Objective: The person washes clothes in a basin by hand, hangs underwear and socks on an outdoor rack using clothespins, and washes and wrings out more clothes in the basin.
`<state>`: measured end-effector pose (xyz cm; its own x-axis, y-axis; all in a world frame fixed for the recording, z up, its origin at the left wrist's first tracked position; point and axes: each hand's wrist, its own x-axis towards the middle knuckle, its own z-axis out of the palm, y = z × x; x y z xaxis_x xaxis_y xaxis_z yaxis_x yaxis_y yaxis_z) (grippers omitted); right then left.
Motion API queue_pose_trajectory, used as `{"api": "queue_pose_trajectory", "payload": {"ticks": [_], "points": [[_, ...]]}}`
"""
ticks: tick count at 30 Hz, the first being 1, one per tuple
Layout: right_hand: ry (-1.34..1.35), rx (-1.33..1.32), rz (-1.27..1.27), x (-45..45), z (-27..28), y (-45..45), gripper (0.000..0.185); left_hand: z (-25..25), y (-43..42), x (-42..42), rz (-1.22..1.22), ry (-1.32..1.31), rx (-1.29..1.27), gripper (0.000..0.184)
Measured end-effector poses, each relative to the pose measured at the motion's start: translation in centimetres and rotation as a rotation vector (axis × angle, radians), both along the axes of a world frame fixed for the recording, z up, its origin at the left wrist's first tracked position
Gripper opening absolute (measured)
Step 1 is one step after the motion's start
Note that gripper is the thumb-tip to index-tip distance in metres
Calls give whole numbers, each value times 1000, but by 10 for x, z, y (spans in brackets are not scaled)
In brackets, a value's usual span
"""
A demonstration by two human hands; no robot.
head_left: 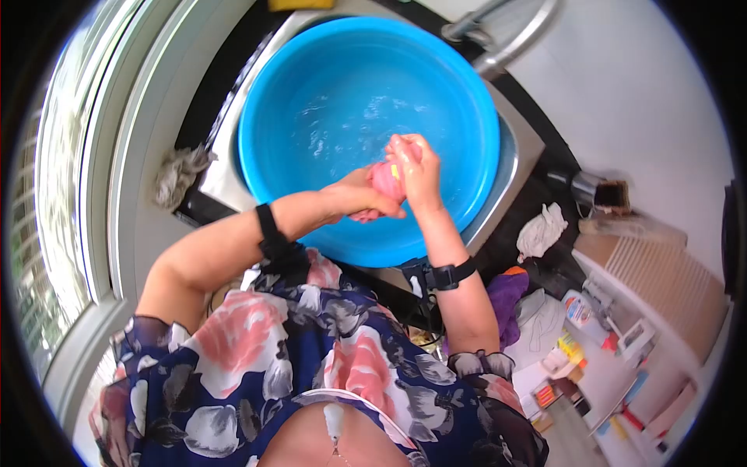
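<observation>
Both hands grip a bunched pink cloth (pixel 387 180) with a small yellow patch, above the near part of a large round blue basin (pixel 247 132). My left hand (pixel 359 194) is closed round the lower end, and a bit of the cloth sticks out below the fingers. Curled over the upper end is my right hand (pixel 417 167), its fingers wet. Rippling clear water (pixel 342 117) lies in the basin beneath them. The cloth's full shape is hidden by the hands and its folds.
The basin sits in a metal sink (pixel 222 183) with a curved tap (pixel 521 43) at the back right. Crumpled cloths lie on the left (pixel 177 177) and right (pixel 542 231). At the lower right are a purple cloth (pixel 507 305) and a white bottle (pixel 580 313).
</observation>
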<state>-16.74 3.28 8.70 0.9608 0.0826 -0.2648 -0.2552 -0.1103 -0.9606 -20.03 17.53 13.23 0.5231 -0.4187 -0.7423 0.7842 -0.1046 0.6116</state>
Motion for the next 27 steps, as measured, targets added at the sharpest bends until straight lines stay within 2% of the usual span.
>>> {"api": "queue_pose_trajectory", "payload": {"ticks": [1, 2, 3, 5, 6, 8, 9, 11, 13, 14, 15, 17, 19, 21, 23, 25, 26, 27], "points": [[-105, -70, -47, -3, 5, -3, 27, 6, 3, 0, 22, -34, -107, 47], [-117, -71, -65, -6, 9, -7, 35, 11, 7, 3, 38, -84, -145, 50], [-303, -81, -131, -9, 21, -13, 37, 16, 11, 4, 51, -128, -191, 54], [-239, -114, -140, -17, 27, -31, 36, 12, 29, 10, -15, -60, -183, 53], [-253, -136, -180, -22, 28, -46, 36, 6, 35, 10, 33, -107, -126, 52], [22, -486, 157, -37, 32, -70, 34, 3, 49, 6, 56, -161, -73, 51], [29, -494, 128, -38, 35, -83, 34, 0, 58, 11, 92, -178, -61, 54], [-130, -293, -169, -43, 51, -120, 34, 9, 62, 10, 132, -226, -46, 57], [-312, -548, -477, -50, 38, -176, 38, 20, 65, 4, 369, -245, -203, 66], [-429, -836, -518, -53, 41, -206, 46, 24, 75, 6, 281, -230, -219, 74], [-546, -1124, -551, -55, 44, -235, 54, 23, 76, 7, 281, -235, -216, 74], [-276, -1442, -548, -52, 29, -277, 71, 7, 79, 11, 276, -273, -231, 75], [-46, -1291, -427, -47, -18, -317, 82, 5, 80, 11, 279, -239, -214, 74], [-131, -1204, -603, -38, -52, -326, 74, -2, 75, 12, 283, -214, -313, 69], [-341, -1182, -547, -34, -70, -329, 64, 10, 66, 8, 303, -239, -321, 68], [-267, -806, -579, -34, -54, -304, 54, 13, 58, 10, 240, -209, -488, 72], [-207, -382, -646, -35, -40, -282, 51, 15, 56, 9, 250, -191, -485, 74], [-210, -366, -626, -37, -14, -256, 51, 21, 51, 8, 227, -185, -531, 76]]}}
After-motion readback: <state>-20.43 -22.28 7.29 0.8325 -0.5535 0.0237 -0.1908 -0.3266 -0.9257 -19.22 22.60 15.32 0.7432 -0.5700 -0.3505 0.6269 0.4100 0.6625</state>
